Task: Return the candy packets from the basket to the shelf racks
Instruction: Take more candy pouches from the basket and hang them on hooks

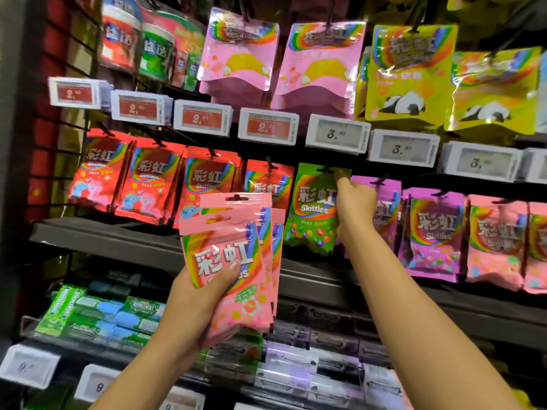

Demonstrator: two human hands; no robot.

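head view: left hand (189, 303) clutching pink packets (233, 261), right hand (353, 202) pinching racked green packet (313, 208)

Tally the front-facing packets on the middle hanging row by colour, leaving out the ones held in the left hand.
Red packets: 4
Green packet: 1
Purple packets: 2
Pink packets: 2, the second cut off at the frame's edge
Total: 9

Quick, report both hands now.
Left hand: holding a stack of pink Skittles packets.
Right hand: pinching the green Skittles packet on its hook.
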